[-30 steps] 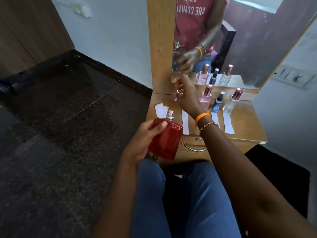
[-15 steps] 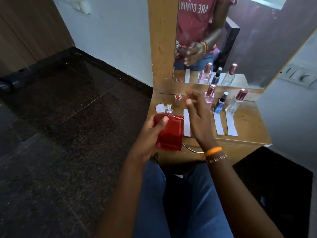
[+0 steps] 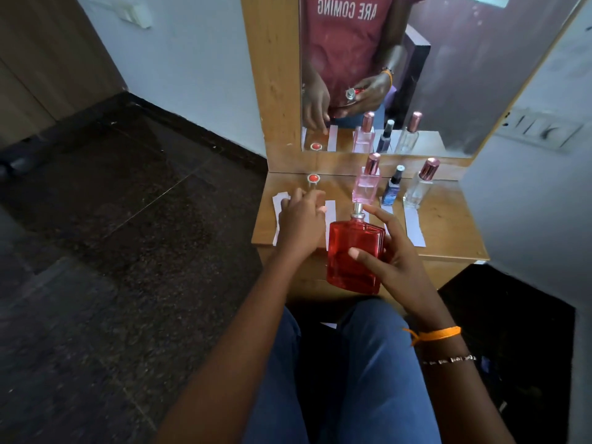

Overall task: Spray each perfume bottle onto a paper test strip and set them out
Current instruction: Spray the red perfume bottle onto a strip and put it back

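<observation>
Right hand (image 3: 395, 267) has its grip wrapped on the red perfume bottle (image 3: 354, 256), thumb across the front face and forefinger lifted beside the bare silver nozzle (image 3: 357, 211); the bottle is held upright above the near edge of the worktop (image 3: 448, 225), in front of the person's lap. Its red cap (image 3: 313, 178) stands apart at the back left. Left hand (image 3: 301, 222) reaches over the left-hand paper strips (image 3: 330, 216), fingers bent down onto them; whether it has pinched one cannot be told.

Risks, as a judgement: the bottle is broad, smooth glass held by one hand off the worktop's edge, so a loose grip would drop it to the lap or the floor. The nozzle's facing is unclear, and a spray could miss the strip. Light strips may slide or lift together under the left fingers.

Room is tight. The pink bottle (image 3: 365, 184), the small blue bottle (image 3: 392, 190) and the clear bottle (image 3: 418, 187) stand in a row near the mirror (image 3: 448, 75), just beyond the nozzle, each with a strip before it. Open worktop lies to the right front.
</observation>
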### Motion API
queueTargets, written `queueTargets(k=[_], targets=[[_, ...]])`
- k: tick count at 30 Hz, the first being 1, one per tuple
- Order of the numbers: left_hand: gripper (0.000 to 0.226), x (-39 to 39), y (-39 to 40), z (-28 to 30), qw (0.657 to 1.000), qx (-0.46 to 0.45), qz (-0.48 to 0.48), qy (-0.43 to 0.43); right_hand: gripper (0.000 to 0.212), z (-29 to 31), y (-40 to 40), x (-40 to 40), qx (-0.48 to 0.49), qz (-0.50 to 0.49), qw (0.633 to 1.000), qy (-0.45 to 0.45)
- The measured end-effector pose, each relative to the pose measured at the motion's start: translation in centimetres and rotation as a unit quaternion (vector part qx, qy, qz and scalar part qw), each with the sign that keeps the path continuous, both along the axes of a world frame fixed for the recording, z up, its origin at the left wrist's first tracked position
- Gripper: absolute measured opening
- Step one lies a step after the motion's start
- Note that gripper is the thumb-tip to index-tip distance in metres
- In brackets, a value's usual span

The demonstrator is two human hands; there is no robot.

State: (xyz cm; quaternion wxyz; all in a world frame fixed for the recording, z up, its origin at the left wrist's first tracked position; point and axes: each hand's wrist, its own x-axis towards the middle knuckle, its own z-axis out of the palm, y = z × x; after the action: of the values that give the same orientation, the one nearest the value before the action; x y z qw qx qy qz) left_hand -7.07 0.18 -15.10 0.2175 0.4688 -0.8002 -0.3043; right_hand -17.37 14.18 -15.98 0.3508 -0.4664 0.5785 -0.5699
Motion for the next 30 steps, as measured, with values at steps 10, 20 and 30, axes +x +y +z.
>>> queueTargets(k=[10,20,30], targets=[[0.039,-2.9,-0.2,-1.1,0.98,-0.071,-0.01,-0.183,0.063,0.3,0.4,-0.6,-0.02,-0.018,0.999,-0.034],[0.027,-1.1,0.5,1.1,0.995,0.045,0.051,0.075,0.064,0.3,0.1,0.9,-0.065,-0.039,0.983,-0.168],[0.009,2.0,1.6,1.6,0.976,0.143,0.016,0.162,0.068,1.7,-0.2,0.8,-0.024,-0.091,0.992,0.079]])
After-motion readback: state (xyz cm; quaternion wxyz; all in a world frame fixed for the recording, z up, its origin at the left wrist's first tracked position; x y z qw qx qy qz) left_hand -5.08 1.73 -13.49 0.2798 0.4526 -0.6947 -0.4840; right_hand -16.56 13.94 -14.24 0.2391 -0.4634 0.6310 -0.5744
